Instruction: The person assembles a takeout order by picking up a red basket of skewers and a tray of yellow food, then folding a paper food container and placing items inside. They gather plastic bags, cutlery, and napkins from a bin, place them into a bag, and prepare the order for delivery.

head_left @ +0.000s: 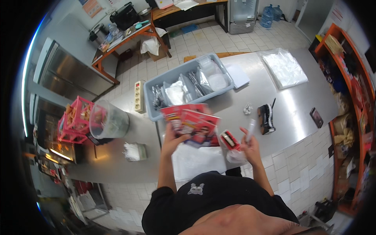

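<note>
Left hand (171, 141): thumb and fingers are clamping a fan of glossy red paper-like packets (192, 124), which are spreading rightward from the thumb. Right hand (252, 148): fingers are gripping a pale translucent tube-like object (251, 130); motion is blurring it. A small red-and-white box (230, 140) is sitting just beside these fingers. Packets are carrying pictures and pale lettering, partly blurring. Folded clear plastic sheets (199, 161) are lying at the steel surface's (290, 105) near edge; a blue-grey plastic bin (150, 102) is standing along its far edge; a black smartphone (316, 117) is lying toward its near-right corner.
</note>
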